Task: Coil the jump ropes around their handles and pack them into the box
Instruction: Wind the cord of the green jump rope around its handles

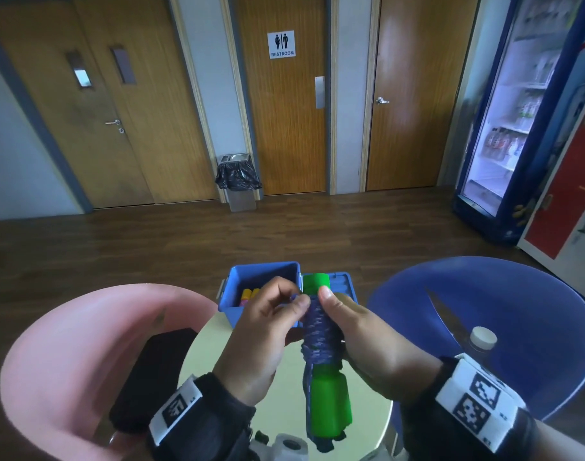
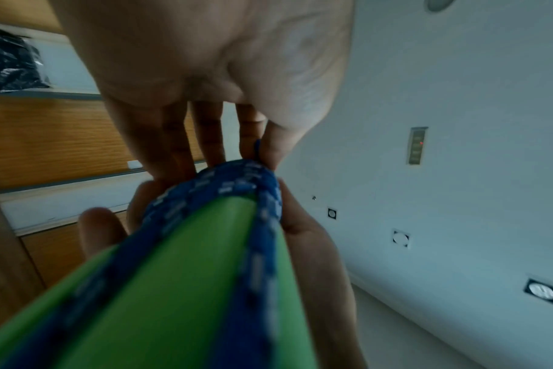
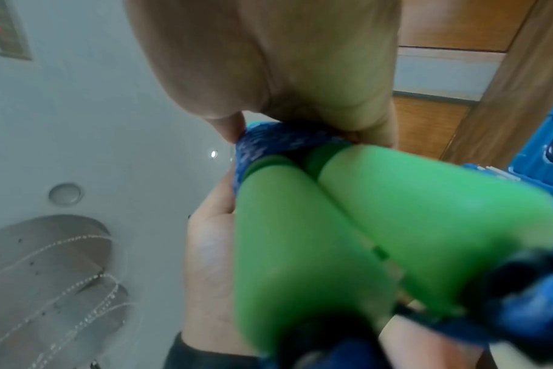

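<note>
A jump rope with two green handles (image 1: pixel 329 402) side by side has its blue patterned rope (image 1: pixel 317 331) coiled round their middle. My right hand (image 1: pixel 347 322) grips the coiled bundle, thumb on top. My left hand (image 1: pixel 278 311) pinches the loose rope end (image 2: pixel 257 149) between thumb and forefinger at the top of the coil. The wrist views show the green handles (image 3: pixel 316 224) and the blue coil (image 2: pixel 224 184) close up. Behind the hands stands the open blue box (image 1: pixel 238 307), with yellow and pink handles (image 1: pixel 248 294) inside it.
The box's lid (image 1: pixel 342 287) lies open to its right on a small round pale table (image 1: pixel 284 387). A pink chair (image 1: pixel 71 354) with a black object (image 1: pixel 151 377) on it stands to the left. A blue chair (image 1: pixel 517 321) holding a bottle (image 1: pixel 482 339) stands to the right.
</note>
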Available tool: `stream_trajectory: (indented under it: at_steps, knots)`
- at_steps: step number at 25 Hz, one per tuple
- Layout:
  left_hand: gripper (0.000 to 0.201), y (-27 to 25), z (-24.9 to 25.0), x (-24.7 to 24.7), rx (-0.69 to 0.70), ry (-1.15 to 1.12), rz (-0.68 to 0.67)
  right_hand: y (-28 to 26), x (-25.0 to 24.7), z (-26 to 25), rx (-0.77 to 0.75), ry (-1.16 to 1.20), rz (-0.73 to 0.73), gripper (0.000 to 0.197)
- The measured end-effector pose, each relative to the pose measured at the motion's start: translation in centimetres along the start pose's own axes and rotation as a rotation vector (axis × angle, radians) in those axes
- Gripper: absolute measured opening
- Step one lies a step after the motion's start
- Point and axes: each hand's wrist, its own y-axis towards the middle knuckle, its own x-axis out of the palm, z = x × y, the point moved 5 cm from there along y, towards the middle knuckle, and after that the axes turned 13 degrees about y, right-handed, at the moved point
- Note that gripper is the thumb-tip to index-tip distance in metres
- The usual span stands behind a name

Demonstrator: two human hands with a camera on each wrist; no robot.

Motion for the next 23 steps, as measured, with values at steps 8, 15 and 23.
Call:
stream_trajectory:
  at_steps: [8, 15, 23]
  knots:
    - [0.026, -0.3, 1.1, 0.9, 0.227, 0.342, 0.060, -1.2, 0.1, -1.1, -0.007, 0.146, -0.075, 0.063]
    - [0.022, -0.3, 2.8, 0.6, 0.502, 0.708, 0.121, -1.7, -0.4, -1.1, 0.001, 0.185, -0.076, 0.064]
    - [0.021, -0.2, 4.1, 1.3, 0.417, 0.670, -0.109, -1.8, -0.3, -2.0, -0.047, 0.128, -0.086, 0.065]
